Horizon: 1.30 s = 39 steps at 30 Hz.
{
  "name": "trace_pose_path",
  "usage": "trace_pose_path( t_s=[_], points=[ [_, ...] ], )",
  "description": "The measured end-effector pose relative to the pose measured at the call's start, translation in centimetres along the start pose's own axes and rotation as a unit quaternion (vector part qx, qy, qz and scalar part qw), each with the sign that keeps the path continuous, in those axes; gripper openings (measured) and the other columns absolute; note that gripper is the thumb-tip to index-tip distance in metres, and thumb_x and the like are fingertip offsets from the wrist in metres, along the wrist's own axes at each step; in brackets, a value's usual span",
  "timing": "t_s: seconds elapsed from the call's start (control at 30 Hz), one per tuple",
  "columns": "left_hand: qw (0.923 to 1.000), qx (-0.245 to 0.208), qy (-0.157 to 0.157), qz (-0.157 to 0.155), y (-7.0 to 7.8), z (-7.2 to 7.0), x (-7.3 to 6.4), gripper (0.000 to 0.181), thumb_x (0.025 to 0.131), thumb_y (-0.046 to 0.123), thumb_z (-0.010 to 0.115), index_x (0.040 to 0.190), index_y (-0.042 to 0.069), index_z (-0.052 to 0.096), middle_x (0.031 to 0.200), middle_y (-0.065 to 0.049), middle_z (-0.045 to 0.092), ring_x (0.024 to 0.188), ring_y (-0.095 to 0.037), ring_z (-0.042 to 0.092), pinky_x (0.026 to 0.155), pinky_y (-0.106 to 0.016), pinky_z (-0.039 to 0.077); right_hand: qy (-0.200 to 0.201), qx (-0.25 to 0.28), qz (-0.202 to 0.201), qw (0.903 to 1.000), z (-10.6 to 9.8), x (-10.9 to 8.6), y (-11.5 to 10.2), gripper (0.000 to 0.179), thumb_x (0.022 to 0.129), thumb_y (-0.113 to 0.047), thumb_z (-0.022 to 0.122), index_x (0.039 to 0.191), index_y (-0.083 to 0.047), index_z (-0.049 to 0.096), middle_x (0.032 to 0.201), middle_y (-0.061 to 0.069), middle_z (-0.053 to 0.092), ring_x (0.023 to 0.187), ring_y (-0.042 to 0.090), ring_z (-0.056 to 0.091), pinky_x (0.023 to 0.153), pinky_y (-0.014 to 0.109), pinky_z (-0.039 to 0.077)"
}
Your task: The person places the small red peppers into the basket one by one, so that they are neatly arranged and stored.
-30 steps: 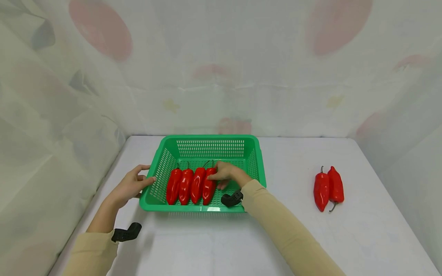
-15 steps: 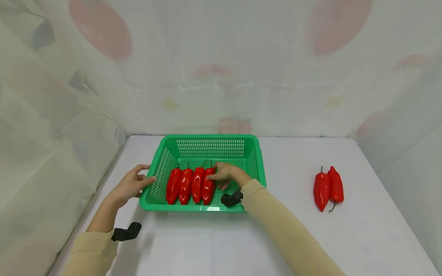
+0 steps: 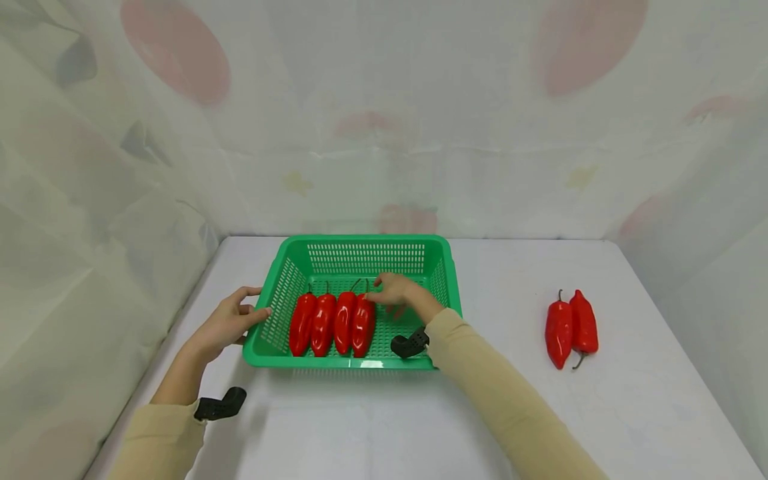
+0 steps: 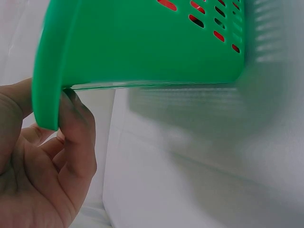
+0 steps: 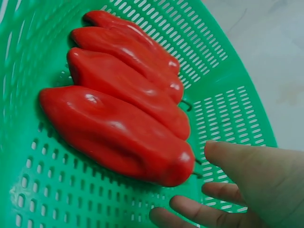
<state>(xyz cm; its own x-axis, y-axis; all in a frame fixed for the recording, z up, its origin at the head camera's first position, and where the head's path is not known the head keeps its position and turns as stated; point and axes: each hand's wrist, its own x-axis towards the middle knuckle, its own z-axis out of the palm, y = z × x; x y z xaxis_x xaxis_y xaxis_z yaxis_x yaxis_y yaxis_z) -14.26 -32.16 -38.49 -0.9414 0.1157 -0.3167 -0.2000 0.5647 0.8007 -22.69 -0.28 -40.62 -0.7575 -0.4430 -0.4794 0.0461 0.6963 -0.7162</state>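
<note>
A green plastic basket (image 3: 354,362) with slotted walls stands on the white table. Several red peppers (image 3: 323,323) lie side by side in its left half, stems toward the far wall. My left hand (image 3: 225,323) pinches the basket's left rim, thumb over the top and fingers beneath, as the left wrist view confirms. Inside the basket, my right hand (image 3: 399,293) hovers by the stem end of the rightmost pepper (image 3: 363,327). In the right wrist view its thumb and fingers are spread, with a gap between them and that pepper (image 5: 118,133).
Two more red peppers, one (image 3: 559,333) with its stem away from me and one (image 3: 583,323) with its stem toward me, lie together on the right of the table (image 3: 510,400). A pale patterned sheet (image 3: 384,167) hangs behind and at the sides.
My right hand has released the rightmost pepper and drawn slightly up and to the right. That pepper stays beside the others. My left hand has not moved from the rim.
</note>
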Motion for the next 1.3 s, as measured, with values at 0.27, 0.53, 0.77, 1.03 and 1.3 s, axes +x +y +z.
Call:
trace_pose_path(
  t_s=[0.27,0.53,0.77,1.03,1.3],
  points=[
    [1.0,-0.004,0.0,0.001,-0.1,0.1,0.0,0.066,0.092,0.03,0.057,0.14,0.004,0.023,0.095,-0.019,0.06,0.075,-0.022,0.066,0.065,-0.037,0.055,0.025,-0.06,-0.059,0.9962,-1.0,-0.9,-0.8,0.05,0.094,-0.032,0.052,0.135,-0.006,0.04,0.094,0.013,0.059,0.083,0.036,0.063,0.066,0.041,0.055],
    [0.9999,-0.011,-0.004,0.006,-0.1,0.0,-0.1,0.066,0.092,0.029,0.057,0.141,0.003,0.021,0.096,-0.02,0.061,0.076,-0.023,0.066,0.065,-0.037,0.055,0.05,-0.09,-0.123,0.9871,-2.1,-2.0,-1.3,0.047,0.092,-0.032,0.054,0.131,-0.008,0.045,0.117,0.011,0.06,0.092,0.027,0.063,0.075,0.036,0.051],
    [1.0,-0.005,0.0,0.001,-0.3,0.0,0.0,0.065,0.092,0.03,0.057,0.141,0.004,0.022,0.094,-0.019,0.06,0.075,-0.022,0.066,0.065,-0.037,0.055,0.082,-0.098,-0.162,0.9784,-2.7,-3.3,-1.6,0.044,0.091,-0.035,0.055,0.127,-0.012,0.049,0.117,0.008,0.06,0.105,0.022,0.057,0.087,0.036,0.047],
    [1.0,-0.006,0.0,0.002,-0.4,0.0,0.0,0.064,0.092,0.03,0.057,0.14,0.004,0.023,0.096,-0.02,0.061,0.075,-0.022,0.066,0.065,-0.037,0.055,0.119,-0.073,-0.217,0.9661,-3.3,-4.3,-1.0,0.044,0.091,-0.033,0.057,0.129,-0.012,0.049,0.126,0.006,0.055,0.111,0.024,0.055,0.091,0.036,0.046],
    [0.9999,-0.003,0.005,-0.009,-0.4,0.1,0.3,0.066,0.091,0.03,0.058,0.141,0.005,0.022,0.1,-0.02,0.06,0.076,-0.022,0.066,0.066,-0.038,0.055,0.164,-0.048,-0.244,0.9545,-4.1,-5.9,0.2,0.043,0.09,-0.03,0.058,0.129,-0.013,0.05,0.124,0.003,0.056,0.113,0.023,0.054,0.09,0.035,0.047]
  ],
)
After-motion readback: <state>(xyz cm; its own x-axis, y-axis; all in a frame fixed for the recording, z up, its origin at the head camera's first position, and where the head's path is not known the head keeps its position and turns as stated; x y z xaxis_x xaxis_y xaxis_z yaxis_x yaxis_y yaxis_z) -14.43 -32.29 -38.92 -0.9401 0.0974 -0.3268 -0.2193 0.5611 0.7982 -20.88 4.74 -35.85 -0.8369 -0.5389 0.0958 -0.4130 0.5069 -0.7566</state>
